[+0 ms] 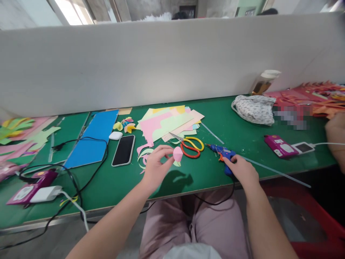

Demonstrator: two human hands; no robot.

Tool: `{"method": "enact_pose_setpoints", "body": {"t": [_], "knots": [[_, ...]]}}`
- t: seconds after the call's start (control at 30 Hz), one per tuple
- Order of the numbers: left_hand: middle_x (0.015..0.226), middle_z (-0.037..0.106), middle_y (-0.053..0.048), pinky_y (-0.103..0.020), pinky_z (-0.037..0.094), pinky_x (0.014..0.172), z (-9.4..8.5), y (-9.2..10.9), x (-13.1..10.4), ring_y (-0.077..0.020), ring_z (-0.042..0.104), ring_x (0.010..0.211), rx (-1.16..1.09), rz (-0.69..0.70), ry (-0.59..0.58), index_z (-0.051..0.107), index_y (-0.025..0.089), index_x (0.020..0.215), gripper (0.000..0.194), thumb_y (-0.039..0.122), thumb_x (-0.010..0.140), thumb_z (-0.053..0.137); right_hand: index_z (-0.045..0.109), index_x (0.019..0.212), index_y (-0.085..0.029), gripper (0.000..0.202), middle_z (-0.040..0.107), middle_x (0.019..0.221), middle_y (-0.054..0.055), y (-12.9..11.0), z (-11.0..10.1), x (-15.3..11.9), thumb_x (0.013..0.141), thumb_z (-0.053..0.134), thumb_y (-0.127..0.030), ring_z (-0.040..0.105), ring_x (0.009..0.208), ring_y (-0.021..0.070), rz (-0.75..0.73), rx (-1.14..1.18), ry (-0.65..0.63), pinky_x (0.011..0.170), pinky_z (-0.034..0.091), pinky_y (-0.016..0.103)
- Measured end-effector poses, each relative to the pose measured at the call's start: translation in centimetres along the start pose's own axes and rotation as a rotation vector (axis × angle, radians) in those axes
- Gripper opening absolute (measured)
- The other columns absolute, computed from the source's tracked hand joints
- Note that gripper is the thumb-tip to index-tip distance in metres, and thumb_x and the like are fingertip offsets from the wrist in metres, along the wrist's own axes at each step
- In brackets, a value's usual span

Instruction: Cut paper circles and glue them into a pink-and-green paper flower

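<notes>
Between the thumb and fingers of my left hand [158,166] is a small pink paper piece [178,154], raised a little over the green table [205,172]. My right hand [242,170] is closed on a blue glue gun [228,158], whose nozzle points left and whose clear glue stick [277,172] sticks out to the right. Scissors [192,146] with one red and one yellow handle lie between my two hands. Behind them is a pile of pastel paper sheets [167,122]. Curled paper scraps [143,155] lie left of my left hand.
At left are a phone [123,151], a white case [115,135], a blue board [93,138], black cables and a purple power strip [35,187]. At right are a patterned pouch [254,109], a bottle [265,82], another power strip [280,146] and another person's arm [335,136].
</notes>
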State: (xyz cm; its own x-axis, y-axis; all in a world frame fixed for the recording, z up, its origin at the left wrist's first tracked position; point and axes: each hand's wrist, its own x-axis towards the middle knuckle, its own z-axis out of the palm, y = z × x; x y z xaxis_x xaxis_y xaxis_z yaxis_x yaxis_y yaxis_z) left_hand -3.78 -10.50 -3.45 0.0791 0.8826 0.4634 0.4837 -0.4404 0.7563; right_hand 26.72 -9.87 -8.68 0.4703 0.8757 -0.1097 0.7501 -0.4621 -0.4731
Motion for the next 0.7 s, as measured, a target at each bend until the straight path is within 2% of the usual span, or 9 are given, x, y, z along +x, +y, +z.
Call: {"method": "enact_pose_setpoints", "body": {"t": [0.17,0.27,0.37,0.43,0.5,0.6,0.7], "knots": [[0.075,0.069,0.0,-0.02,0.049,0.061,-0.5,2.4,-0.5,-0.0096,0.06,0.066,-0.089,0.066,0.049,0.067,0.019,0.077,0.011,0.009,0.078,0.061,0.05,0.052,-0.024,0.028,0.057,0.052,0.003,0.2,0.0,0.1,0.062,0.063,-0.047,0.058,0.057,0.0235,-0.043,0.097,-0.018,0.055,0.037,0.032],[0.071,0.068,0.001,-0.018,0.048,0.059,-0.8,3.0,-0.8,-0.0087,0.06,0.063,-0.068,0.113,0.065,0.068,0.019,0.077,0.014,0.006,0.077,0.062,0.054,0.061,-0.022,0.027,0.063,0.058,0.005,0.8,-0.5,-0.9,0.066,0.057,-0.048,0.062,0.061,0.0232,-0.047,0.24,-0.054,0.056,0.043,0.032],[0.074,0.067,0.001,-0.018,0.048,0.06,-0.9,3.4,-1.1,-0.0089,0.06,0.067,-0.04,0.177,0.093,0.068,0.021,0.079,0.018,0.004,0.078,0.061,0.057,0.087,-0.02,0.035,0.069,0.07,0.004,0.8,-0.9,-2.9,0.072,0.054,-0.052,0.065,0.062,0.0202,-0.054,0.54,-0.2,0.058,0.051,0.031],[0.078,0.066,0.0,-0.018,0.049,0.06,-0.7,3.8,-1.2,-0.0094,0.061,0.07,-0.011,0.222,0.113,0.068,0.021,0.081,0.019,0.004,0.079,0.061,0.056,0.091,-0.02,0.039,0.066,0.067,0.002,0.2,-1.1,-4.5,0.065,0.067,-0.046,0.064,0.057,0.0185,0.016,1.004,-0.337,0.056,0.051,0.031],[0.082,0.065,-0.002,-0.02,0.05,0.061,-0.3,4.3,-1.2,-0.0105,0.061,0.074,0.021,0.278,0.108,0.069,0.021,0.084,0.019,0.004,0.08,0.06,0.059,0.091,-0.02,0.042,0.066,0.068,0.001,-0.6,-1.2,-6.1,0.06,0.075,-0.042,0.062,0.056,0.0166,0.043,1.266,-0.43,0.054,0.05,0.029],[0.091,0.066,-0.006,-0.023,0.051,0.065,0.3,4.9,-1.2,-0.0132,0.061,0.082,0.085,0.385,0.103,0.069,0.021,0.086,0.02,0.004,0.081,0.059,0.063,0.091,-0.02,0.043,0.064,0.069,0.001,-1.7,-1.2,-7.9,0.058,0.08,-0.042,0.058,0.055,0.0138,-0.018,1.436,-0.546,0.053,0.048,0.028],[0.091,0.069,-0.005,-0.028,0.051,0.069,0.6,5.2,-1.4,-0.0149,0.06,0.081,0.154,0.489,0.155,0.067,0.021,0.087,0.021,0.003,0.08,0.061,0.067,0.089,-0.019,0.041,0.058,0.064,-0.001,-2.5,-1.3,-9.0,0.06,0.08,-0.045,0.045,0.045,0.0085,-0.134,1.546,-0.628,0.045,0.039,0.025]]}}
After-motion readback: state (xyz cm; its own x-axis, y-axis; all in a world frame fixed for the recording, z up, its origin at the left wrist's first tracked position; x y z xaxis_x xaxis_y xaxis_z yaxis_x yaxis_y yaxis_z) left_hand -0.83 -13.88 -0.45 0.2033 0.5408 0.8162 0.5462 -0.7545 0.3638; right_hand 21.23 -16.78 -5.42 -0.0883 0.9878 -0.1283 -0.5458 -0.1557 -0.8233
